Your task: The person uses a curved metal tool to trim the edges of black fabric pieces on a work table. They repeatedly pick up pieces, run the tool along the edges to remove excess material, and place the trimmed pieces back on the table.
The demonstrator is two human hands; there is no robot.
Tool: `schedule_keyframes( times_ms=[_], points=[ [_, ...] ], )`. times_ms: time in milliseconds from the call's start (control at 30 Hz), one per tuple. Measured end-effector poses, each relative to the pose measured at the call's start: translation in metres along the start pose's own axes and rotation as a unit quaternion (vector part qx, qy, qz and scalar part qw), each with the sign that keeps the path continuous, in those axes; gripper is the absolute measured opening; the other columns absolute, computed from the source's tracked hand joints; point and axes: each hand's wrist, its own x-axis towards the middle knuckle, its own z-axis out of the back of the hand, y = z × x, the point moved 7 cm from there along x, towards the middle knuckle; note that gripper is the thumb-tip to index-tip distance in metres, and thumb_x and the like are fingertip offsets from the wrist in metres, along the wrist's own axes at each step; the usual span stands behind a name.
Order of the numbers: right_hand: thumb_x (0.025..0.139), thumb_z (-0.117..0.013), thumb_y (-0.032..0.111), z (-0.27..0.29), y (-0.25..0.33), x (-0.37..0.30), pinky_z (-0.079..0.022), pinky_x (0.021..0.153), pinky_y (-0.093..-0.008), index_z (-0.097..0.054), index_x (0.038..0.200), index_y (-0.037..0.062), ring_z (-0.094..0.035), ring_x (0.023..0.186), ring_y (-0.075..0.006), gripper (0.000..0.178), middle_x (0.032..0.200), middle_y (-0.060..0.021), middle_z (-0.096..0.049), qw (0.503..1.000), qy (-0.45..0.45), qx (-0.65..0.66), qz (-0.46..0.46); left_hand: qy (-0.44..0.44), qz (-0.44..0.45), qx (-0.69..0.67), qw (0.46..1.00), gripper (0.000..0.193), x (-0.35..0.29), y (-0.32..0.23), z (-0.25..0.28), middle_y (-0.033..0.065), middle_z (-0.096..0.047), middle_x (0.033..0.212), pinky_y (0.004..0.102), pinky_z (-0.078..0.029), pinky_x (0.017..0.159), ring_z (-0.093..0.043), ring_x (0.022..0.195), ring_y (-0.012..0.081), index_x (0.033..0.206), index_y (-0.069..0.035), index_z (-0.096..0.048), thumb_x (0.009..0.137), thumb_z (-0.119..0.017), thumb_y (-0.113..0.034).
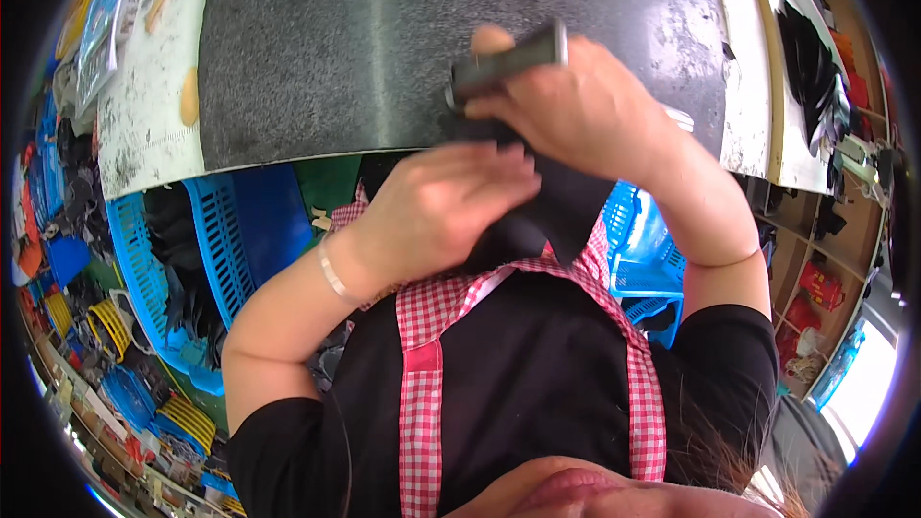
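- Nearest the camera, one black top with two red-and-white checked apron straps (pixel 420 364) fills the lower middle.
- One left hand (pixel 436 211), a thin bangle (pixel 333 273) at its wrist, lies flat with the fingers pressed together on a piece of black cloth (pixel 552 206), pushing it down from the left side.
- The cloth is dark, matte and soft-looking; one piece shows, mostly covered by both hands, hanging over the near edge of the bench (pixel 317 58) down toward the apron.
- One right hand (pixel 585 115) is curled shut round one tool (pixel 507 62): a short, dark grey, bar-shaped grip with a rounded end sticking out to the left, held just above the cloth. Whether the tool touches the cloth I cannot tell.
- The bench top is one dark grey, speckled slab with a pale, scuffed strip along its left side.
- Two blue plastic crates show below the bench: one at left (pixel 192 249) holding dark pieces, one at right (pixel 643 259).
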Motion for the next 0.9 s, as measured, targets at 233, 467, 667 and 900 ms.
schedule_keyframes(
  times_ms=[233,467,667,900],
  points=[
    [0.096,-0.08,0.024,-0.008,0.001,-0.068,-0.058,0.065,-0.0515,-0.065,0.107,0.0119,-0.074,0.076,-0.0412,0.022,0.078,-0.0154,-0.071,0.978,0.004,0.196,-0.076,0.264,0.122,-0.273,0.917,0.026,0.031,0.015,0.034,0.0157,-0.083,0.109,0.038,-0.065,0.09,-0.083,0.097,0.0296,0.113,-0.003,-0.083,0.092,-0.084,-0.017],
    [0.096,-0.083,0.014,0.056,-0.051,-0.04,-0.057,0.069,-0.041,-0.067,0.107,0.0039,-0.075,0.079,-0.0319,0.022,0.085,-0.014,-0.073,0.947,-0.195,0.199,-0.16,0.012,-0.019,0.061,0.998,0.064,0.232,0.139,0.134,0.0242,-0.068,0.15,0.0386,-0.05,0.117,-0.067,0.137,0.0347,0.15,0.001,-0.064,0.087,-0.059,0.003],
    [0.097,-0.084,0.014,0.075,-0.094,-0.041,-0.043,0.058,-0.0283,-0.069,0.109,0.0007,-0.054,0.063,-0.0053,0.024,0.073,0.0012,-0.058,0.915,-0.301,0.211,-0.166,0.04,0.195,0.046,0.979,0.027,0.265,0.196,0.118,0.005,-0.071,0.075,0.0377,-0.05,0.069,-0.064,0.072,0.0167,0.093,0.006,-0.076,0.106,-0.07,-0.017],
    [0.1,-0.074,0.019,0.087,-0.184,0.014,-0.057,0.08,-0.0539,-0.071,0.098,-0.0075,-0.072,0.094,-0.0504,0.027,0.095,-0.0307,-0.074,0.928,-0.298,0.015,-0.222,-0.419,0.046,-0.058,0.905,0.026,0.237,0.121,0.154,-0.0056,-0.06,0.079,0.0284,-0.04,0.065,-0.047,0.071,0.0051,0.093,0.001,-0.071,0.113,-0.062,-0.013]
  ],
)
